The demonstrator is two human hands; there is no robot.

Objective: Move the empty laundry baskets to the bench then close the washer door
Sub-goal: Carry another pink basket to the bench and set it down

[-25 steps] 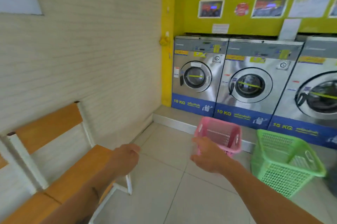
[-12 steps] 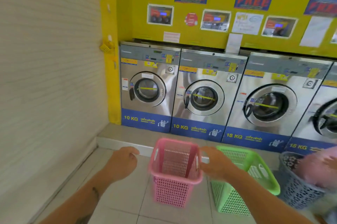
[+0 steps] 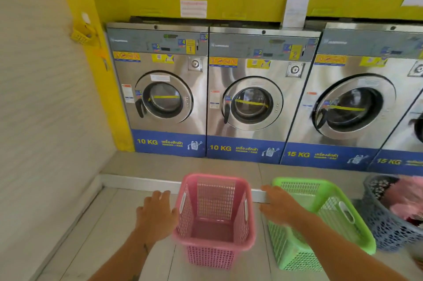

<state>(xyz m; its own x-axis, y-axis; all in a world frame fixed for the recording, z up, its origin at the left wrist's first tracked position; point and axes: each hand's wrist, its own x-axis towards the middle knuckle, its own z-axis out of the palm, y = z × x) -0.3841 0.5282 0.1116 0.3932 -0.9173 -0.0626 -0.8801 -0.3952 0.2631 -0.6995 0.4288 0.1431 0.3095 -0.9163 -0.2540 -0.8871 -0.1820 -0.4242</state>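
An empty pink laundry basket (image 3: 215,221) stands on the tiled floor just in front of me. An empty green basket (image 3: 320,223) stands to its right. My left hand (image 3: 155,214) hovers beside the pink basket's left rim, fingers apart, holding nothing. My right hand (image 3: 279,207) hangs in the gap between the pink and green baskets, fingers apart and empty. Steel washers line the back: a 10 KG washer (image 3: 160,88), a second 10 KG washer (image 3: 258,97) and a 15 KG washer (image 3: 352,102), their round doors looking shut. The bench is out of view.
A dark blue basket (image 3: 389,223) with pink clothes stands at the far right. A raised step (image 3: 137,181) runs in front of the washers. A white wall (image 3: 45,120) closes the left side. Tiled floor (image 3: 109,235) lies left of the pink basket.
The view has swung from the bench and wall to the washers and come closer to the baskets. Both hands have come down to either side of the pink basket.
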